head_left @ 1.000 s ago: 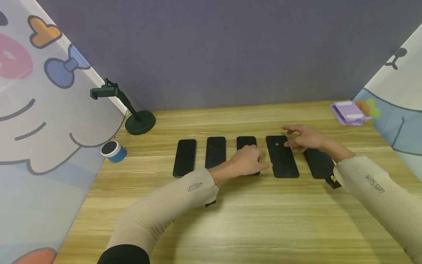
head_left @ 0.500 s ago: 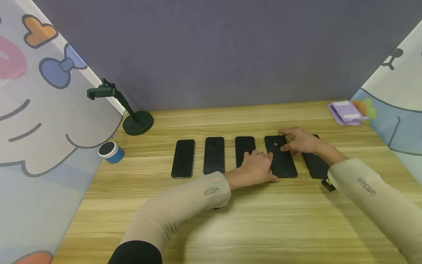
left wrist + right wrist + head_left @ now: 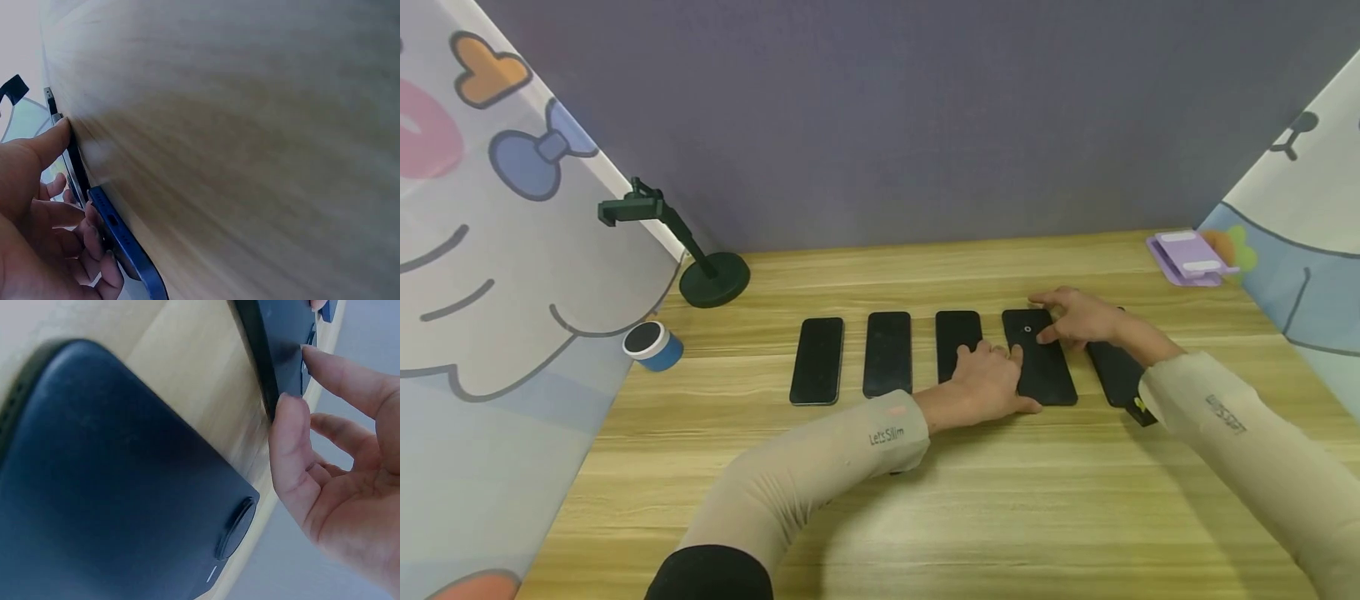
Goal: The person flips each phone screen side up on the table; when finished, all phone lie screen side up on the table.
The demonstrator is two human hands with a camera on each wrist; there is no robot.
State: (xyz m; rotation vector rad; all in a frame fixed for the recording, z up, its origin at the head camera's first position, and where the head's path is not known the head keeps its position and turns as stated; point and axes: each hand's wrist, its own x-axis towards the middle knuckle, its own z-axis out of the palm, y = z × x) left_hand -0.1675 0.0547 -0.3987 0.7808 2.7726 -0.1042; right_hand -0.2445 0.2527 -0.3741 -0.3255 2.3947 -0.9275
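Observation:
Several smartphones lie in a row on the wooden table. My hands meet at the fourth from the left, a black phone (image 3: 1045, 375) lying face down with a small round camera. My left hand (image 3: 981, 385) reaches over the third phone (image 3: 958, 329); its thumb is at the black phone's near edge and its index finger at the left edge. At the far edge, my right hand (image 3: 1081, 317) has its index finger on the top and its thumb by the upper right side. The left wrist view shows the blue edge of the third phone (image 3: 134, 247) below my fingers.
Two more phones lie to the left, the second phone (image 3: 887, 354) and the first phone (image 3: 817, 361). A fifth phone (image 3: 1116, 375) is partly under my right forearm. Behind stand a dark green stand (image 3: 715, 279), a blue-white jar (image 3: 658, 348) and a purple stand (image 3: 1187, 258).
My left hand has moved right and nearer, from over the third phone to the black phone's lower left corner. My right hand has shifted slightly left onto its top edge.

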